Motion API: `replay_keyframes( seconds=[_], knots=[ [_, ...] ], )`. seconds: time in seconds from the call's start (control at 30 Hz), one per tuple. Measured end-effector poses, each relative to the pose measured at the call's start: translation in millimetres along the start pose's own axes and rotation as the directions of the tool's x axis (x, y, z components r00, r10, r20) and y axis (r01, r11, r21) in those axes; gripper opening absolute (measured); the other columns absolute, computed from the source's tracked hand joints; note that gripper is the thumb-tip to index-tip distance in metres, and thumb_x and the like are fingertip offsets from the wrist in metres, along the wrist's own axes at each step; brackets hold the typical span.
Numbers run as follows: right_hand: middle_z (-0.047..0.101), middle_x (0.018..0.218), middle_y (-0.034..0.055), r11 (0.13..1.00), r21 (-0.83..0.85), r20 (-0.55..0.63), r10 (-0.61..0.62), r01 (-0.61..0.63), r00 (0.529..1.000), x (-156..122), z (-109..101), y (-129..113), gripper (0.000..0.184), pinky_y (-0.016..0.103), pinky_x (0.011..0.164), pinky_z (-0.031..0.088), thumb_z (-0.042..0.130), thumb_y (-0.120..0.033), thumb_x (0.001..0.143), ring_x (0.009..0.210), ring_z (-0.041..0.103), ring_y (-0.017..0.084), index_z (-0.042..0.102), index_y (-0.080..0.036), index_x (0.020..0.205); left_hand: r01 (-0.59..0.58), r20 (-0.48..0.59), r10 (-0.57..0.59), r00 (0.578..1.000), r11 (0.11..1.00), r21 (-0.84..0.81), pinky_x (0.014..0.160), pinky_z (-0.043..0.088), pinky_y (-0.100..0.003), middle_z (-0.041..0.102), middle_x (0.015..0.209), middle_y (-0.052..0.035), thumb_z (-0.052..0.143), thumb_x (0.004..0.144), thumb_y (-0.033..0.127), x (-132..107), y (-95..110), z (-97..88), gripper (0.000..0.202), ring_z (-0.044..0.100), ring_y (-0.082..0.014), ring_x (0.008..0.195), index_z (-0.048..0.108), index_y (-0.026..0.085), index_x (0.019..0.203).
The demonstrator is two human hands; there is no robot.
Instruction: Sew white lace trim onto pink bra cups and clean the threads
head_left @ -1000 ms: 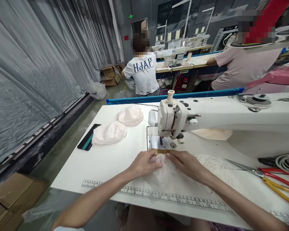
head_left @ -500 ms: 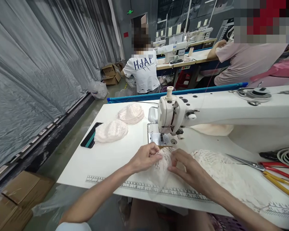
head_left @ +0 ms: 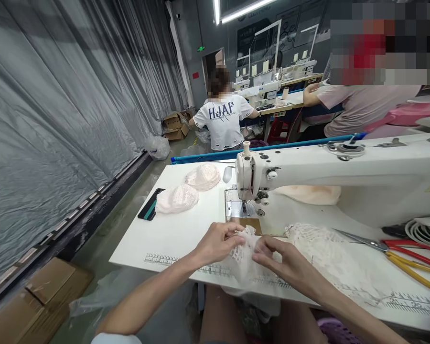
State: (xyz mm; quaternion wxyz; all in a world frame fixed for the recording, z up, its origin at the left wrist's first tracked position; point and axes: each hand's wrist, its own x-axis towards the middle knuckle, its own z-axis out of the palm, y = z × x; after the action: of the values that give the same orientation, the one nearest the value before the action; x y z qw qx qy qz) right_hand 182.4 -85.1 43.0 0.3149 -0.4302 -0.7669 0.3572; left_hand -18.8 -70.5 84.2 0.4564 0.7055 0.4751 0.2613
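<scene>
A piece of white lace fabric point(head_left: 244, 255) is held up just above the near edge of the white sewing table point(head_left: 172, 236). My left hand point(head_left: 217, 242) pinches its left side with closed fingers. My right hand point(head_left: 281, 258) pinches its right side, fingers curled. More of the same lace point(head_left: 322, 248) lies spread on the table to the right. The white sewing machine point(head_left: 308, 167) stands behind the hands, with its needle plate point(head_left: 238, 210) just beyond the lace.
Two pale lace cups point(head_left: 175, 199) point(head_left: 203, 177) and a dark phone-like slab point(head_left: 149, 211) lie at the table's left back. Scissors with red and yellow handles point(head_left: 394, 251) lie at right. Two people sit at benches ahead. Cardboard boxes point(head_left: 36, 306) stand on the floor left.
Both hands lifted the lace off the table and pulled it toward the near edge, away from the needle. The camera view tilted up and back.
</scene>
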Motion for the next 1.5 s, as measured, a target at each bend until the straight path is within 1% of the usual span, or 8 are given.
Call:
replay_keyframes(
  seconds=[0.43,0.57,0.63,0.73,0.9,1.07,1.27,1.5],
  knots=[
    [0.04,0.053,-0.0055,0.981,-0.193,-0.024,0.016,-0.02,1.0,-1,-14,-6,0.032,0.026,0.048,0.033,0.037,-0.05,0.092,0.048,0.04,0.014,0.05,-0.022,0.081,0.047,0.118,-0.022,0.993,0.977,-0.207,0.056,0.039,-0.021,0.061,0.075,-0.0037,0.059,0.082,0.038,-10,3,-0.7,0.03,0.05,-0.0096,0.06,0.067,0.013,0.095],
    [0.06,0.091,0.0063,0.988,-0.052,0.105,-0.143,0.149,0.984,12,-21,-3,0.044,0.036,0.079,0.045,0.05,-0.055,0.085,0.089,0.057,0.022,0.051,-0.024,0.117,0.102,0.21,-0.063,0.976,0.978,-0.179,0.05,0.032,-0.019,0.053,0.063,0.0,0.062,0.081,0.037,-9,5,-6.3,0.03,0.04,-0.0063,0.051,0.067,0.011,0.095],
    [0.059,0.099,0.0077,0.976,0.104,0.258,-0.21,0.189,0.943,19,-23,-3,0.044,0.038,0.089,0.042,0.056,-0.056,0.082,0.104,0.052,0.024,0.056,-0.023,0.111,0.097,0.248,-0.05,0.967,0.978,-0.183,0.05,0.032,-0.019,0.052,0.062,0.0011,0.061,0.081,0.035,-10,8,-8.8,0.028,0.039,-0.0059,0.052,0.068,0.011,0.095],
    [0.057,0.081,0.0022,0.977,0.206,0.402,-0.137,0.056,0.905,21,-24,-6,0.034,0.03,0.074,0.045,0.056,-0.054,0.082,0.083,0.055,0.02,0.06,-0.02,0.085,0.114,0.265,-0.066,0.962,0.978,-0.172,0.05,0.032,-0.019,0.054,0.063,0.0006,0.061,0.082,0.033,-15,12,-12.8,0.028,0.041,-0.0062,0.052,0.068,0.011,0.098],
    [0.038,0.058,-0.0046,0.992,0.078,0.311,0.071,-0.1,0.948,4,-30,-19,0.038,0.022,0.047,0.03,0.045,-0.049,0.09,0.052,0.039,0.011,0.043,-0.02,0.065,0.132,0.187,-0.125,0.974,0.991,-0.028,0.057,0.042,-0.021,0.068,0.086,-0.0063,0.061,0.082,0.035,-27,19,-18.7,0.034,0.059,-0.0145,0.07,0.066,0.014,0.108],
    [0.043,0.054,-0.0033,0.943,-0.328,0.191,0.119,-0.051,0.974,30,-31,6,0.037,0.023,0.047,0.03,0.03,-0.04,0.095,0.049,0.044,0.012,0.037,-0.021,0.064,0.082,0.062,-0.096,0.993,0.976,0.204,0.067,0.047,-0.024,0.068,0.09,-0.0049,0.06,0.083,0.031,11,4,-16.3,0.025,0.062,-0.0172,0.08,0.067,0.015,0.101],
    [0.048,0.05,-0.0018,0.759,-0.647,0.132,0.216,-0.081,0.968,69,-17,53,0.029,0.023,0.042,0.024,0.029,-0.024,0.095,0.041,0.042,0.012,0.045,-0.019,0.07,0.025,-0.022,-0.013,1.0,0.611,0.791,0.057,0.048,-0.03,0.065,0.089,-0.0077,0.062,0.082,0.018,54,-33,2.3,0.027,0.061,-0.0207,0.074,0.06,0.012,0.108],
    [0.053,0.05,-0.0001,0.646,-0.763,0.134,0.178,-0.012,0.975,69,-16,55,0.021,0.024,0.042,0.018,0.037,-0.017,0.091,0.041,0.046,0.015,0.052,-0.017,0.077,-0.361,0.138,0.47,0.872,0.427,0.829,0.067,0.05,-0.03,0.063,0.096,-0.0051,0.048,0.085,0.001,57,-58,18.0,0.018,0.058,-0.0171,0.085,0.058,0.012,0.094]
  ],
)
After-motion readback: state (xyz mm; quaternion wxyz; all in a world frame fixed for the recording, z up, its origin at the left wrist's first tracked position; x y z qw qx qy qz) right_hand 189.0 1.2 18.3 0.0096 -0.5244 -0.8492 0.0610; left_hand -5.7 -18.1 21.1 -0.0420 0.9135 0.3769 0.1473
